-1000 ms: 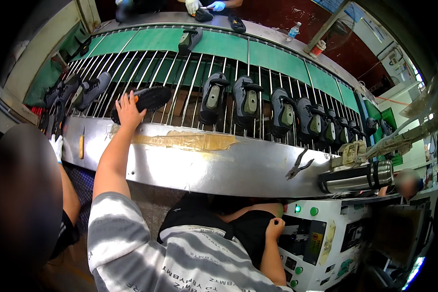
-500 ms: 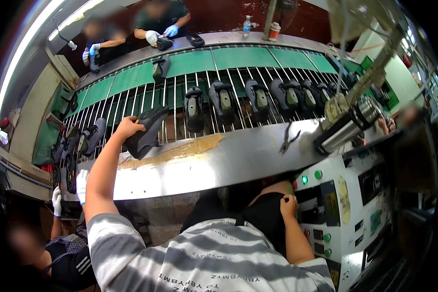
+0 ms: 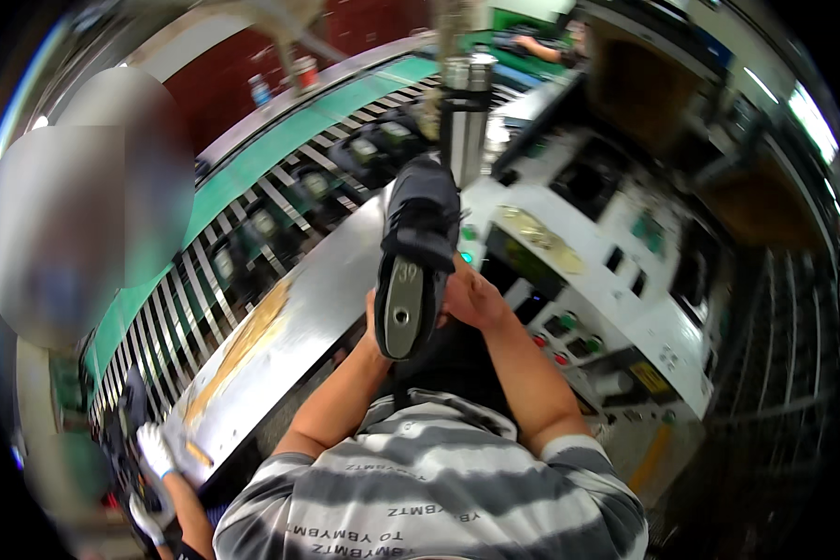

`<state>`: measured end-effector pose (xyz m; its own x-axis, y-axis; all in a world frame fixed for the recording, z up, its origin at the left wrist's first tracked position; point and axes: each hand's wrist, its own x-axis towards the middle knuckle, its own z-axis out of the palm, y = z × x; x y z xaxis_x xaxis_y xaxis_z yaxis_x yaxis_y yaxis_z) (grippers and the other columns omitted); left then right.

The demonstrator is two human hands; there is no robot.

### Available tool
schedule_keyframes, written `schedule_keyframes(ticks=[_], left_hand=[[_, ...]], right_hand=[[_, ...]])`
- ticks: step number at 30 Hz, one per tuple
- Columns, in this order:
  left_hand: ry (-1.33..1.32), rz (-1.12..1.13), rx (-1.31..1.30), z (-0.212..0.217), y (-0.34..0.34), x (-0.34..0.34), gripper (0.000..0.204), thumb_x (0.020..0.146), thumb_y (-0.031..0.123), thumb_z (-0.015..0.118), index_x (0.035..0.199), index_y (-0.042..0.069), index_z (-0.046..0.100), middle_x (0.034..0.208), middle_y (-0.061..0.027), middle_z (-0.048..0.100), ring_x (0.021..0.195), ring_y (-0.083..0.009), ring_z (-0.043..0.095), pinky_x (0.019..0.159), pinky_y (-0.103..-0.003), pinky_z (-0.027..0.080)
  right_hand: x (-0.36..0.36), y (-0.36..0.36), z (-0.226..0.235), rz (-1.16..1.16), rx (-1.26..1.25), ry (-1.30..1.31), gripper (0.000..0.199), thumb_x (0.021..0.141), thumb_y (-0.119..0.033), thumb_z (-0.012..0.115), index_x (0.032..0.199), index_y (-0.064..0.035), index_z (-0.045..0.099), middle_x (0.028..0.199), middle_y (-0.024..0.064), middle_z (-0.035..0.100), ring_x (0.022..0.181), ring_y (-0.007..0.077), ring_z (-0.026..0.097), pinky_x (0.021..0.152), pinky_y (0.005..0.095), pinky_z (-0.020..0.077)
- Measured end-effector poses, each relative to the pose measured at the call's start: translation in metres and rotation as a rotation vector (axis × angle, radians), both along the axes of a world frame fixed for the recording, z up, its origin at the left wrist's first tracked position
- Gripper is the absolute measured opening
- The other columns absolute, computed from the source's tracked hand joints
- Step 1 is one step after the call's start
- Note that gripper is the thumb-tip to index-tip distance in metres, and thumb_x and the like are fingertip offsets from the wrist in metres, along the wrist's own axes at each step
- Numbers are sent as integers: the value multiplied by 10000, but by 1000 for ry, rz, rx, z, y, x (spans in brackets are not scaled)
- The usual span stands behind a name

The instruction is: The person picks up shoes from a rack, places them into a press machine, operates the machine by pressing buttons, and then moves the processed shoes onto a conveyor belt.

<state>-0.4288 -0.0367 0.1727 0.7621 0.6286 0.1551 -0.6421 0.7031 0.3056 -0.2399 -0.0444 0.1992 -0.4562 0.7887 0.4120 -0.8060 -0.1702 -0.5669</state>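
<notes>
Step in hand, by appearance: two-handed holding of the shoe point(image 3: 415, 254), raised between the table point(image 3: 319, 285) and the machine point(image 3: 635, 322), toe pointing away. Left hand point(image 3: 373, 322) grips its left side near the heel; right hand point(image 3: 474, 297) holds the right side, fingers partly hidden. Elbows bent, forearms converging. Next move probably calls for a firm, even grip

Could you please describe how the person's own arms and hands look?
The left hand and right hand show no gloves. Both forearms are uncovered; the short-sleeved shirt has grey and white stripes and dark lettering.
</notes>
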Motion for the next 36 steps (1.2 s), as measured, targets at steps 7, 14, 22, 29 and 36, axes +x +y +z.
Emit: schedule_keyframes(ticks=[7,14,22,29,36], left_hand=[[787,-266,743,-11,9,147,382,949,248,567,1233,-7,545,1156,-126,625,1014,-218,614,895,-363,495],[1098,142,971,-181,-35,105,145,906,120,612,982,7,660,787,-42,658,733,-123,615,696,-259,495],[1194,-63,726,-161,-23,123,142,908,106,581,929,-8,662,696,-47,632,600,-112,580,567,-246,466],[1231,-37,713,-149,-26,122,154,906,109,578,922,-17,666,728,-34,637,615,-104,579,590,-240,473],[1245,-16,751,-151,-28,115,159,902,107,577,938,-17,669,729,-50,656,636,-110,597,609,-243,477]], right_hand=[[156,-85,7,-989,-345,258,695,807,-481,622,1332,-49,479,1279,130,576,1137,297,560,996,439,436],[396,-212,-19,-1687,-502,-224,767,756,-150,674,1436,-73,329,1242,110,580,1151,278,530,1024,413,379],[491,-167,133,-1958,-1042,-1831,1219,556,-487,799,1517,-129,140,1253,226,585,1124,373,589,906,430,472],[545,-101,110,-1529,-1252,-2108,1110,561,-455,789,1453,-31,283,1247,188,604,1124,318,605,907,414,483],[520,-86,94,-1319,-1228,-2273,889,651,-498,712,1364,-40,443,1274,167,596,1167,289,586,935,422,473]])
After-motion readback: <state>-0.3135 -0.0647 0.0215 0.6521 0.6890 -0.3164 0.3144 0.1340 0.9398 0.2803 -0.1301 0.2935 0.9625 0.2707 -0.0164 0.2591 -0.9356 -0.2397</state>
